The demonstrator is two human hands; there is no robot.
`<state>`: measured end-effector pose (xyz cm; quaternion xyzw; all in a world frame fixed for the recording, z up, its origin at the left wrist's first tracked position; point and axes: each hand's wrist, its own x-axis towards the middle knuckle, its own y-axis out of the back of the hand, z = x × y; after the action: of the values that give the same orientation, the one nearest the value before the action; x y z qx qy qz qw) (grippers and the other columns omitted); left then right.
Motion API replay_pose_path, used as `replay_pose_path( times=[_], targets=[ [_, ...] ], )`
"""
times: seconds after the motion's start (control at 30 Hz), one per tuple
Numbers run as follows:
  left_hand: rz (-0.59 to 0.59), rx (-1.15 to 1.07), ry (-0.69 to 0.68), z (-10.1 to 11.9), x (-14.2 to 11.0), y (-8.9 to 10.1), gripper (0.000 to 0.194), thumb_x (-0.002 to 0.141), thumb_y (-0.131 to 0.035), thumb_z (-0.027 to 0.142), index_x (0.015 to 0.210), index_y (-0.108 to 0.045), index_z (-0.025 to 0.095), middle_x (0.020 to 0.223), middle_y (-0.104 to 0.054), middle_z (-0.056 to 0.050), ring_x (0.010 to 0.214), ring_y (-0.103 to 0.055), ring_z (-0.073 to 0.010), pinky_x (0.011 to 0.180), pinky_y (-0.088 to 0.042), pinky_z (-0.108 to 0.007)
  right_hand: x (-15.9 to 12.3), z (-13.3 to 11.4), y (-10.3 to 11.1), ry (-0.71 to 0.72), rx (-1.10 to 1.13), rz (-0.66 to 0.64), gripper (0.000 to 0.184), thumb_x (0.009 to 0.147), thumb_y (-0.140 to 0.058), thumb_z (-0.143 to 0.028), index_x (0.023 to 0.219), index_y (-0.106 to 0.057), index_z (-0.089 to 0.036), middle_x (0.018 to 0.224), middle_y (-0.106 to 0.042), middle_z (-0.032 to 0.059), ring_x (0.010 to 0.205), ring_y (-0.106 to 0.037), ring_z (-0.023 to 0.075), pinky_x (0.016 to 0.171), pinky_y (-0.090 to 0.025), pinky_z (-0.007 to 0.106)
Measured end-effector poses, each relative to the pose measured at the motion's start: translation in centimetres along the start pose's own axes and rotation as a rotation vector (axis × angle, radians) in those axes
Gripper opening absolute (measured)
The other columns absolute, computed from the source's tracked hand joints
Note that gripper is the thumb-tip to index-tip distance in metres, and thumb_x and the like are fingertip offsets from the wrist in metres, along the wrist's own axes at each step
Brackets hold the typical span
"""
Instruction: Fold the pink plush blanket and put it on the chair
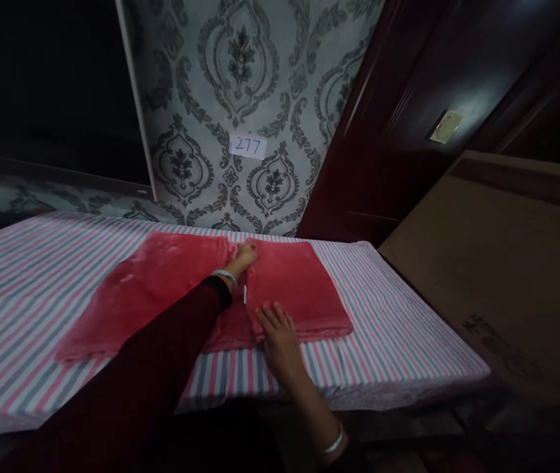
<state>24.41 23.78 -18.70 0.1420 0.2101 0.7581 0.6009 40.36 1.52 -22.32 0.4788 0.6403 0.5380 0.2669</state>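
Note:
A red plush cloth (161, 289) lies spread on a table under a pink, grey and white striped cover (23, 282). Its right part is folded over into a thicker panel (299, 289). My left hand (244, 255) reaches to the far edge of the cloth at the fold line, fingers closed on the fabric there. My right hand (280, 335) rests flat on the near edge of the folded panel, fingers stretched out. A small white tag (245, 294) shows at the fold between the hands.
Patterned grey wallpaper with a white label reading 277 (247, 145) stands behind the table. A dark red door (408, 118) is at the right. A large brown cardboard sheet (506, 276) leans beside the table's right end.

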Motion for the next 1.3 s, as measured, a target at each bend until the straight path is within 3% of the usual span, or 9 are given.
replay_pose_path(
  times=[0.17,0.3,0.4,0.47,0.73,0.87,1.0,1.1,1.3],
  targets=[
    [0.019,0.245,-0.031,0.5,0.7,0.4,0.044,0.08,-0.073,0.024,0.123,-0.071,0.015,0.139,-0.06,-0.02,0.12,-0.064,-0.0358,0.099,-0.053,-0.043,-0.5,0.2,1.8,0.076,0.041,0.005,0.051,0.092,-0.062,-0.018,0.143,-0.062,-0.028,0.149,-0.06,0.0078,0.143,-0.047,0.0276,0.113,-0.039,0.044],
    [0.021,0.403,-0.248,2.2,0.2,0.4,0.056,0.086,-0.068,0.031,0.139,-0.062,0.016,0.164,-0.034,-0.019,0.149,-0.034,-0.0421,0.12,-0.034,-0.052,1.6,2.0,5.2,0.122,0.078,0.07,0.043,0.101,-0.056,-0.036,0.142,-0.062,-0.025,0.136,-0.068,0.0089,0.131,-0.057,0.0238,0.112,-0.041,0.04],
    [-0.063,0.5,-0.426,2.6,-0.4,-0.6,0.063,0.089,-0.066,0.04,0.148,-0.054,0.023,0.17,-0.027,-0.01,0.158,-0.016,-0.0351,0.128,-0.011,-0.05,4.3,4.0,6.0,-0.053,-0.085,0.183,0.056,0.102,-0.053,-0.044,0.156,-0.047,-0.027,0.16,-0.045,0.0114,0.152,-0.032,0.0322,0.12,-0.028,0.055],
    [-0.163,0.629,-0.477,1.8,-0.9,-1.5,0.068,0.091,-0.062,0.048,0.153,-0.049,0.023,0.171,-0.024,-0.012,0.159,-0.012,-0.0361,0.128,-0.005,-0.055,5.5,5.2,5.0,-0.148,-0.178,0.141,0.063,0.101,-0.053,-0.051,0.159,-0.039,-0.032,0.17,-0.028,0.0095,0.157,-0.017,0.0373,0.119,-0.023,0.065],
    [-0.255,0.83,-0.471,-1.3,-1.0,-2.2,0.08,0.097,-0.046,0.062,0.162,-0.032,0.018,0.172,-0.013,-0.02,0.159,-0.006,-0.0397,0.125,-0.003,-0.062,5.4,6.4,0.7,-0.198,-0.183,0.014,0.066,0.1,-0.05,-0.059,0.161,-0.034,-0.037,0.172,-0.021,0.006,0.157,-0.014,0.0392,0.119,-0.019,0.068],
    [-0.347,0.8,-0.41,0.3,-0.5,-1.3,0.078,0.094,-0.051,0.061,0.16,-0.037,0.023,0.171,-0.022,-0.017,0.159,-0.009,-0.0397,0.124,-0.011,-0.062,5.9,6.7,2.8,-0.192,-0.114,-0.053,0.063,0.101,-0.05,-0.057,0.159,-0.039,-0.036,0.17,-0.029,0.0061,0.156,-0.021,0.0374,0.119,-0.023,0.065],
    [-0.344,0.803,-0.448,2.0,-1.7,-0.9,0.074,0.093,-0.054,0.061,0.155,-0.046,0.02,0.166,-0.034,-0.018,0.157,-0.018,-0.0394,0.125,-0.011,-0.059,8.1,8.9,6.7,-0.182,-0.068,0.019,0.053,0.108,-0.035,-0.041,0.157,-0.045,-0.023,0.158,-0.049,0.011,0.147,-0.042,0.027,0.119,-0.032,0.047],
    [-0.282,0.757,-0.585,1.8,-4.3,-1.6,0.078,0.091,-0.059,0.062,0.156,-0.045,0.021,0.167,-0.032,-0.017,0.158,-0.015,-0.0392,0.126,-0.003,-0.058,10.0,11.5,8.1,-0.279,-0.172,0.116,0.055,0.108,-0.034,-0.039,0.161,-0.037,-0.021,0.166,-0.036,0.0128,0.154,-0.028,0.0299,0.121,-0.027,0.052],
    [-0.261,0.726,-0.528,-1.0,-8.5,-3.0,0.081,0.088,-0.06,0.067,0.158,-0.043,0.029,0.17,-0.026,-0.016,0.157,-0.013,-0.0441,0.123,-0.004,-0.067,10.1,14.9,3.8,-0.245,-0.275,0.001,0.055,0.109,-0.033,-0.043,0.161,-0.035,-0.026,0.17,-0.027,0.0096,0.156,-0.022,0.027,0.12,-0.029,0.054]
  ],
)
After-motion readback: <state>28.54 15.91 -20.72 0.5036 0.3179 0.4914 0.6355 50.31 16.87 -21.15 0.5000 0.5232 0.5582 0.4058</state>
